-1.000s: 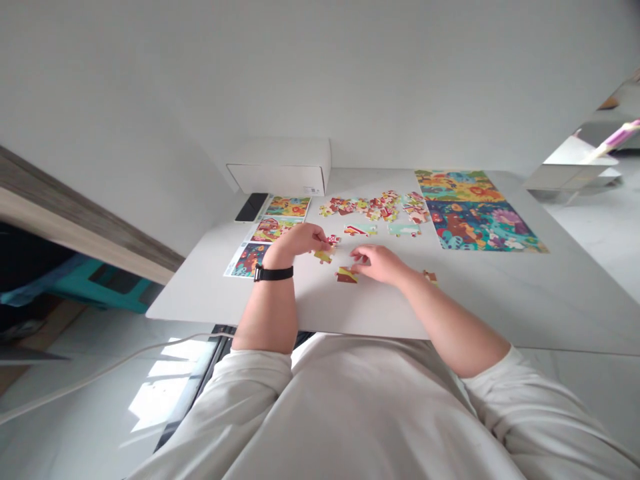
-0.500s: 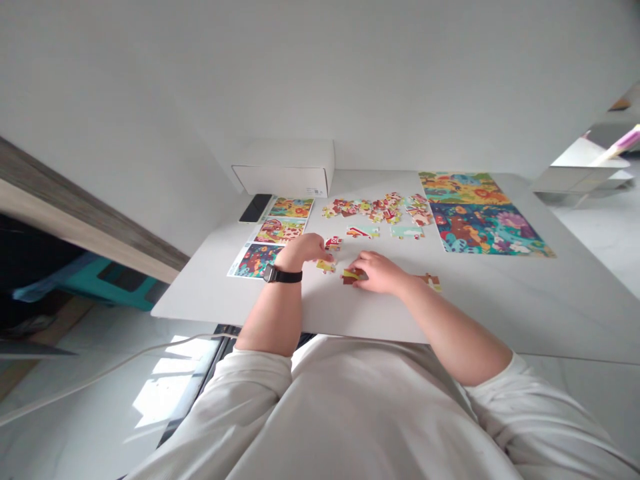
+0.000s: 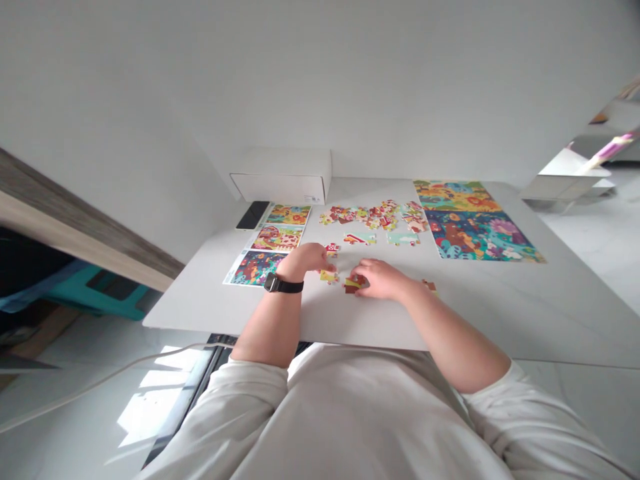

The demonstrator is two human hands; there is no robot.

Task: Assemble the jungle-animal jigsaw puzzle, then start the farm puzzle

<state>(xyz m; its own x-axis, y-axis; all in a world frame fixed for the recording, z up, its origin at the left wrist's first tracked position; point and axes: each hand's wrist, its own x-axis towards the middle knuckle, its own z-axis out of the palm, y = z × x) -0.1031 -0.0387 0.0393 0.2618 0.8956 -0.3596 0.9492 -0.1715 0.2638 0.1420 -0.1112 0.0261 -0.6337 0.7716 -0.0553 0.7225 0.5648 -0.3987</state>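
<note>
My left hand (image 3: 311, 259), with a black watch on its wrist, has its fingers bent down at a yellow puzzle piece (image 3: 329, 276) lying on the table. Just beyond it lies a piece with a red barn (image 3: 331, 249), partly hidden by that hand. To the right, my right hand (image 3: 379, 277) grips a brown and yellow-green puzzle piece (image 3: 353, 287) between thumb and fingers, flat on the tabletop. A small gap separates this piece from the yellow one. Another brown piece (image 3: 430, 287) shows partly behind my right forearm.
Loose puzzle pieces (image 3: 380, 217) form a pile farther back, with two pale-blue joined strips (image 3: 403, 238) in front. A picture sheet (image 3: 277, 238) and a phone (image 3: 253, 215) lie left, below a white box (image 3: 280, 183). Finished-looking pictures (image 3: 483, 227) lie right.
The view has tipped up slightly. My left hand and the yellow piece have shifted a little rightward, nearer the brown piece. My right hand keeps its grip, almost still.
</note>
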